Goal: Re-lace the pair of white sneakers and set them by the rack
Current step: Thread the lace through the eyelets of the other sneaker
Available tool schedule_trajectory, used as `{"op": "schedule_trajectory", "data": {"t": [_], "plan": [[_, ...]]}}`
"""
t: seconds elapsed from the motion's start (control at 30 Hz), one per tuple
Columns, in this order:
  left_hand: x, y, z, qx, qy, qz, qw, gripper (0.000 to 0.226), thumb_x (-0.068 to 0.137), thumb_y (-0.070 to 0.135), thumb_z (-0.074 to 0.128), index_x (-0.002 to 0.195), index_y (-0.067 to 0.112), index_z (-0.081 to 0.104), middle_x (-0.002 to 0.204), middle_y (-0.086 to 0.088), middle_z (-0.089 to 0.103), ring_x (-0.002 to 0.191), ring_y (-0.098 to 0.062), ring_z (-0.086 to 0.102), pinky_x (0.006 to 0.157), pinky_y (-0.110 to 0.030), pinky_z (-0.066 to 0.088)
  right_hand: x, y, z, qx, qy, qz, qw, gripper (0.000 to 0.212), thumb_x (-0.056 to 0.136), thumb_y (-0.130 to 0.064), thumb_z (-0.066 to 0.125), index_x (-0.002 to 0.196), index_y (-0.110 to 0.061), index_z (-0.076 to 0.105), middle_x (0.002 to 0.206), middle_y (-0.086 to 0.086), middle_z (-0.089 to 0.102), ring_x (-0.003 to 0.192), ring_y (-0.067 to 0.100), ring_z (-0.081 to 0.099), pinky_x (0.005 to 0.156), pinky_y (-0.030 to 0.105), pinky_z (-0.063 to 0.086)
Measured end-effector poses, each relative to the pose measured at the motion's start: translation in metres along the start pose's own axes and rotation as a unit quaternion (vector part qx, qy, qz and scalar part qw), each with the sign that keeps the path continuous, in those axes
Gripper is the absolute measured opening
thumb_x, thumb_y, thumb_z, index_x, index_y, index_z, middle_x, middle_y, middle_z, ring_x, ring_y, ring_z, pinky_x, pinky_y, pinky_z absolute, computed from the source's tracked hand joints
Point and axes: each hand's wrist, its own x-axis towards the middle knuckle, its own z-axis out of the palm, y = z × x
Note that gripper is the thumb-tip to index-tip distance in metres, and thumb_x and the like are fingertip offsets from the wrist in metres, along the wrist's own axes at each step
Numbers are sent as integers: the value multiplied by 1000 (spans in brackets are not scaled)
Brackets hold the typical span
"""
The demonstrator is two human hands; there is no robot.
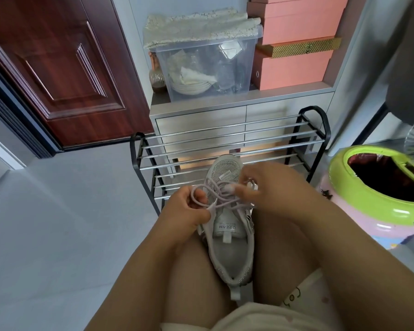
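The left hand (189,211) in the lower middle of the frame pinches a loop of the lace (221,205). The sneaker (227,225) lies between the knees, toe up toward the rack (225,144). The right hand (256,189) pinches the lace just right of the knot, equally near

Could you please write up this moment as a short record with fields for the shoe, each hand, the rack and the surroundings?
shoe: one white sneaker lies between the person's thighs, toe toward the rack
lace: pale lace looped over the tongue, not yet tied
left hand: left hand pinches a lace loop
right hand: right hand holds the lace's other side
rack: black and chrome rack ahead, no shoes visible on it
second sneaker: not in view
surroundings: green-rimmed bin to the right, clear storage box on the cabinet
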Motion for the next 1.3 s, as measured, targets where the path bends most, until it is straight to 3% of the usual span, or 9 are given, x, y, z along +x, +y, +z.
{"op": "schedule_trajectory", "data": {"t": [0.13,0.23,0.33,0.47,0.6,0.77,0.93,1.1,1.3], "plan": [[1,-1,-2,-14,-2,9,1000,32,70,-13,61,93,8,59,86,-6,61,75,-15,57,69,-29,51,2,7,-10,-85,-61,9,995,39,75,-62,63,74,-23,66,82,-5,60,79,14,57,70,34,49],[0,-1,-2,-21,-5,10,1000,37,72,-18,58,97,10,61,89,-6,64,73,-12,60,65,-23,52,-3,14,-18,207,-43,21,977,26,76,-39,71,62,-19,64,64,-6,57,61,12,50,59,28,42],[0,-1,-4,-14,-4,12,1000,46,72,-16,61,104,16,61,100,-8,61,78,-12,56,67,-23,50,-7,12,-28,523,-5,0,852,29,75,-37,72,54,-21,60,53,-10,46,49,6,36,51,15,35],[-2,2,-5,-29,-18,19,999,52,60,2,64,107,22,62,109,-12,61,87,-19,59,75,-29,54,-13,-12,-28,375,-115,-105,914,23,82,-30,69,63,-20,62,56,-10,51,51,2,44,52,15,38],[-3,4,-5,-18,-25,34,999,46,68,-7,65,103,22,65,107,-14,63,88,-25,60,83,-40,54,-21,-34,-14,233,-290,-205,905,24,83,-35,69,79,-12,67,80,11,66,72,24,61,69,38,50],[-1,0,-8,-15,-22,41,999,40,76,-11,65,100,20,67,103,-12,66,89,-26,62,77,-34,56,-13,-17,-26,292,-216,-134,922,30,83,-42,67,71,-14,67,80,7,62,60,14,58,58,27,49],[-4,4,-5,-26,-30,50,998,41,75,-20,55,93,15,67,82,5,64,71,-10,55,63,-20,49,-14,1,-40,286,-204,-47,935,52,81,-65,47,82,-21,76,78,0,70,77,13,64,78,27,50],[-6,9,-2,1,-28,67,997,42,73,-21,53,86,17,67,83,-1,59,62,-6,49,57,-17,46,-5,23,-20,68,-168,59,982,15,78,-47,71,82,-34,66,66,-11,53,59,2,48,55,20,35],[-9,12,-2,29,-19,78,996,41,74,-19,53,85,18,67,85,-5,59,70,-10,51,59,-15,46,-2,33,-11,86,-153,66,982,19,81,-41,70,67,-28,65,62,-9,55,61,9,51,59,25,41]]}}
